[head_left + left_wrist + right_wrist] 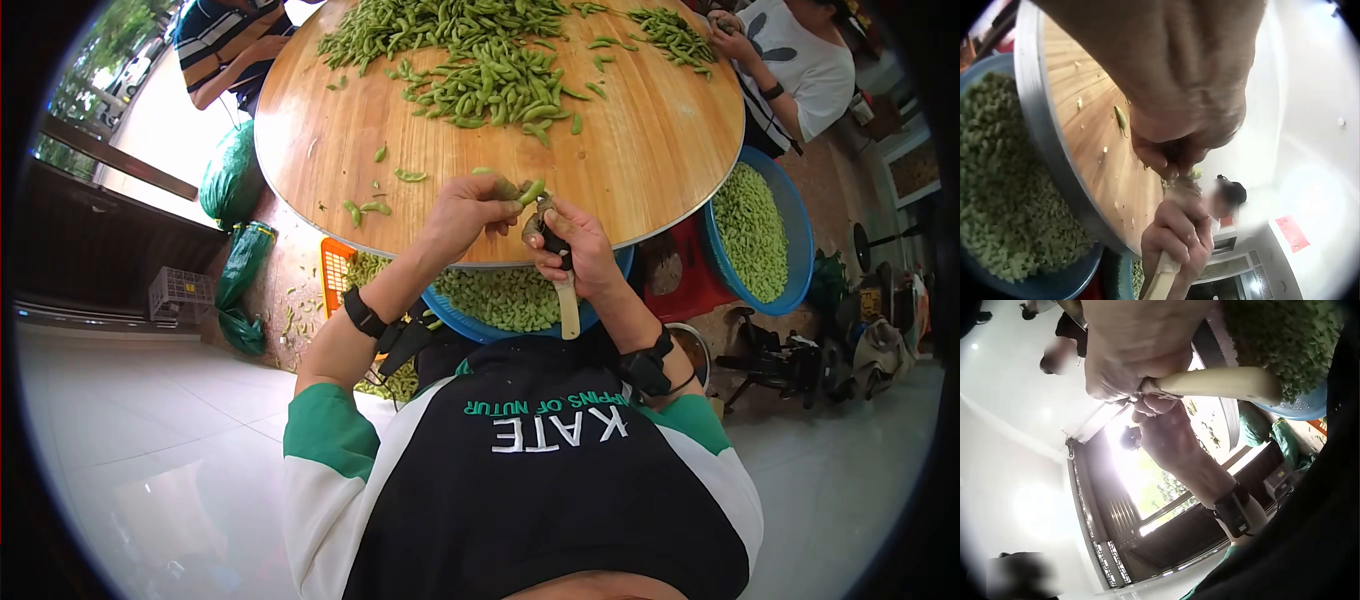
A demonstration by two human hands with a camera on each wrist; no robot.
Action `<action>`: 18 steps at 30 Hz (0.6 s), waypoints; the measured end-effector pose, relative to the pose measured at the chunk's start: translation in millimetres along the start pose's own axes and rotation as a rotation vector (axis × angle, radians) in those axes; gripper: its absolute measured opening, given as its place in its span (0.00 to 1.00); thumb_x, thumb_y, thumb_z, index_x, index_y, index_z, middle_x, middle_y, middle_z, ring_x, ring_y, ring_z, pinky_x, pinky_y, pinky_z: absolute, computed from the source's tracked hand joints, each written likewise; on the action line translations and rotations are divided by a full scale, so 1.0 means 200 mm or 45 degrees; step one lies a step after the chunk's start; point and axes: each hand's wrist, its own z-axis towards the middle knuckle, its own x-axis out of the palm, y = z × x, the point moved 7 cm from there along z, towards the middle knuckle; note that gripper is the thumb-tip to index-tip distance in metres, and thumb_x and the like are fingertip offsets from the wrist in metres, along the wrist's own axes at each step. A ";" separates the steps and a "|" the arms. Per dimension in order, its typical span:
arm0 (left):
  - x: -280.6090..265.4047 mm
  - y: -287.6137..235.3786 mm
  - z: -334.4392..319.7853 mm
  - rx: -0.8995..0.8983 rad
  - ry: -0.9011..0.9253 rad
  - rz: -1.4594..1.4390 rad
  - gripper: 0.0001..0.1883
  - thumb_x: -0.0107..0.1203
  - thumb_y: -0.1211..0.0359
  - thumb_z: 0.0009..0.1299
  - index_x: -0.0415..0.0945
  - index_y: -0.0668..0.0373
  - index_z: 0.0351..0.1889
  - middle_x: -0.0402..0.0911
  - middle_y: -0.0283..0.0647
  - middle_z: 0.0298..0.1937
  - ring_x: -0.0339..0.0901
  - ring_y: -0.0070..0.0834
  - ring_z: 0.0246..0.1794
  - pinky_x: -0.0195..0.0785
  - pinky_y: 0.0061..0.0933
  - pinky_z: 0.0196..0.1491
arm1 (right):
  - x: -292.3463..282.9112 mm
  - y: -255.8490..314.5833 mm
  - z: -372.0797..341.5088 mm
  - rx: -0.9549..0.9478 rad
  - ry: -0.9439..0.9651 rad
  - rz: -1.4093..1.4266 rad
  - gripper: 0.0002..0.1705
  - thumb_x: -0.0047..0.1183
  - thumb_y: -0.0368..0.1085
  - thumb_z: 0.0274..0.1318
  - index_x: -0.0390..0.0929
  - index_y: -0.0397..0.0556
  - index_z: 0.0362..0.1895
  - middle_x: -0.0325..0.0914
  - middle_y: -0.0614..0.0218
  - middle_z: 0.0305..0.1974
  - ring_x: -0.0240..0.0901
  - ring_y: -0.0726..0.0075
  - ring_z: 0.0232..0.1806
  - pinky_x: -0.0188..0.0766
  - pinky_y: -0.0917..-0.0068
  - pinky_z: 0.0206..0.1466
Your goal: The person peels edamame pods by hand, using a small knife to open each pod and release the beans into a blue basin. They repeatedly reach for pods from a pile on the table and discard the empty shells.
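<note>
My left hand [470, 212] pinches a green bean pod [533, 191] between thumb and fingertips, above the near edge of the round wooden table [640, 150]. Close beside it, my right hand [582, 248] grips a tool by its cream handle [569, 308], which has a dark wrapping near the fingers. The handle's end sticks out below the right hand toward my body; the working end is hidden among the fingers. In the left wrist view, the left hand's fingertips are right by the right hand [1179, 234]. A blue basin [452, 326] of shelled beans sits below.
A large heap of pods [480, 75] covers the far table, with a few loose pods [365, 208] nearer. Another blue basin [803, 235] of beans stands right, an orange basket [332, 275] left, beside green sacks [232, 180]. Two other people sit across the table.
</note>
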 end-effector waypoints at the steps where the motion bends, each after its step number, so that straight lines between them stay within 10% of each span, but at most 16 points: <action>1: 0.01 0.00 -0.01 -0.002 0.003 0.000 0.03 0.57 0.76 0.63 0.78 0.64 0.33 0.79 0.35 0.25 0.74 0.18 0.22 0.64 0.17 0.24 | 0.00 0.00 -0.01 -0.001 -0.003 0.001 0.15 0.43 0.41 0.68 0.68 0.49 0.54 0.70 0.67 0.31 0.57 0.82 0.19 0.56 0.86 0.16; 9: 0.06 -0.03 -0.08 0.350 -0.120 0.159 0.03 0.56 0.73 0.65 0.77 0.64 0.34 0.78 0.33 0.27 0.72 0.16 0.27 0.64 0.19 0.29 | 0.00 0.04 -0.04 -0.136 -0.261 -0.032 0.17 0.43 0.36 0.67 0.69 0.49 0.58 0.71 0.69 0.29 0.56 0.83 0.18 0.57 0.86 0.16; 18: 0.04 0.03 -0.06 0.164 -0.043 -0.307 0.02 0.54 0.76 0.66 0.76 0.63 0.32 0.77 0.34 0.26 0.72 0.19 0.26 0.66 0.20 0.31 | 0.00 0.11 -0.07 -0.225 -0.281 -0.224 0.20 0.43 0.36 0.67 0.66 0.49 0.61 0.72 0.69 0.29 0.57 0.84 0.17 0.56 0.86 0.16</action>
